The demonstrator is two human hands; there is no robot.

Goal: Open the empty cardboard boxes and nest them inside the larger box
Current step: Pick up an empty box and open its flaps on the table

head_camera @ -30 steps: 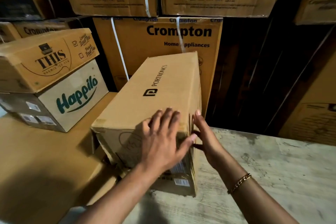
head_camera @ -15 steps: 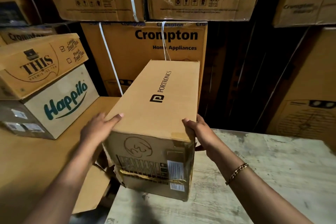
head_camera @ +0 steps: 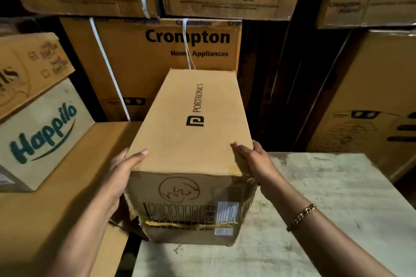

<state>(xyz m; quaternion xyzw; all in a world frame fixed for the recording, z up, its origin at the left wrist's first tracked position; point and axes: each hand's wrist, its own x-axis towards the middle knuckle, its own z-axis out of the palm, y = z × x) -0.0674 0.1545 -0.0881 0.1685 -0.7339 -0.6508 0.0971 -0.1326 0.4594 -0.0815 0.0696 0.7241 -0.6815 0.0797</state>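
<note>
A long brown Portronics cardboard box (head_camera: 193, 132) lies lengthwise in front of me, its taped near end with labels and a scribbled circle facing me. My left hand (head_camera: 120, 173) grips its left near corner, thumb on the top face and fingers hidden down the side. My right hand (head_camera: 252, 159) grips the right near corner the same way. The box's near end sits over the edge of the pale worn table (head_camera: 326, 209). Its flaps are shut.
A Happilo box (head_camera: 42, 137) with a tea box (head_camera: 29, 67) on top stands at the left on a brown cardboard surface (head_camera: 45, 220). Stacked Crompton cartons (head_camera: 157, 51) form a wall behind. More cartons (head_camera: 371, 108) stand at the right.
My left hand left the box's near end face and took the left corner. The right hand shifted onto the top right edge. The box now points straighter away from me.
</note>
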